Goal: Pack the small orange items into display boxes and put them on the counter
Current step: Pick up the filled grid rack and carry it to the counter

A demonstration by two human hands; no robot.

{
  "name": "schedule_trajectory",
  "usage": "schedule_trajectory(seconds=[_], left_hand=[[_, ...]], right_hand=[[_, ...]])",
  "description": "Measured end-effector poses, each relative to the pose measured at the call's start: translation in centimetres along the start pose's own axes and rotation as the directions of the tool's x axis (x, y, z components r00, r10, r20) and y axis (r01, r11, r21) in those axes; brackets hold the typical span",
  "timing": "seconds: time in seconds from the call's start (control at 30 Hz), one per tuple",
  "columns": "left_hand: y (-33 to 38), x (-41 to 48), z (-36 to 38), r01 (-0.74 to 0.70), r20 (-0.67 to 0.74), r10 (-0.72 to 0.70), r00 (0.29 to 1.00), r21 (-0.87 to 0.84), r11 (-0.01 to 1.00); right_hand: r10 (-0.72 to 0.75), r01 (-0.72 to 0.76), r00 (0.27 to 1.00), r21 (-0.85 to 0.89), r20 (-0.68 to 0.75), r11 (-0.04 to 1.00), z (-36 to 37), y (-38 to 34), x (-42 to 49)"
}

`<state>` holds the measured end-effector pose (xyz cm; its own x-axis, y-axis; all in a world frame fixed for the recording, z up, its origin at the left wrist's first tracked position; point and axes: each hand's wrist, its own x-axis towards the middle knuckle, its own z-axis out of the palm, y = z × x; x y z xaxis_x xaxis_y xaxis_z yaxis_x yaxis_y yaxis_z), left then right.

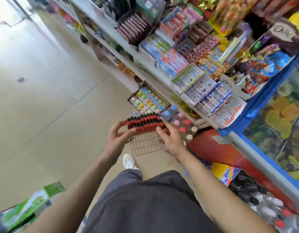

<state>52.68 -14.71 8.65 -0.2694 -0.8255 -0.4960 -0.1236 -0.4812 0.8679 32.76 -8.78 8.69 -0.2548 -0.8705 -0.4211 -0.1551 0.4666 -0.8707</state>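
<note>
While hands point(118, 137) point(170, 140) grip tray point(145, 145), labels point(283, 33) blurred

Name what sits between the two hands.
In the head view, a gridded tray, its far rows filled with small red-and-black items, spans from left hand to right hand.

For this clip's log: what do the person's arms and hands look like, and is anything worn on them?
The left forearm and right forearm are bare as far as the frame shows, with no sleeve in view. The left hand and right hand have no gloves, and no watch, bracelet or ring shows, though the picture is soft.
</note>
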Motion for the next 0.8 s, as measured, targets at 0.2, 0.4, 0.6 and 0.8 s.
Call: schedule_trajectory(seconds=[0.2, 0.4, 0.6, 0.8], left_hand=[[2.3, 5.1, -6.6, -0.026, -0.064, 0.025, 0.998, -0.017, 1.0], [6.9, 12.9, -9.8, -0.08, -0.036, 0.08, 0.996, -0.001, 0.997], [14.1, 23.7, -12.0, -0.139, 0.004, 0.14, 0.99, 0.118, 0.983], [20.7, 32.3, -13.1, -0.129, -0.019, 0.133, 0.991, 0.132, 0.983]], right_hand=[[0.038, -0.037, 0.999, -0.003, 0.026, 0.999, 5.3, -4.6, 5.6], [-0.006, 0.008, 0.999, 0.051, -0.034, 0.999, 7.9, -8.6, 13.7], [-0.019, 0.025, 0.998, 0.112, -0.055, 0.993, 8.3, -13.3, 24.1], [-0.043, 0.06, 0.994, 0.177, -0.096, 0.982, 8.3, -18.4, 33.1]])
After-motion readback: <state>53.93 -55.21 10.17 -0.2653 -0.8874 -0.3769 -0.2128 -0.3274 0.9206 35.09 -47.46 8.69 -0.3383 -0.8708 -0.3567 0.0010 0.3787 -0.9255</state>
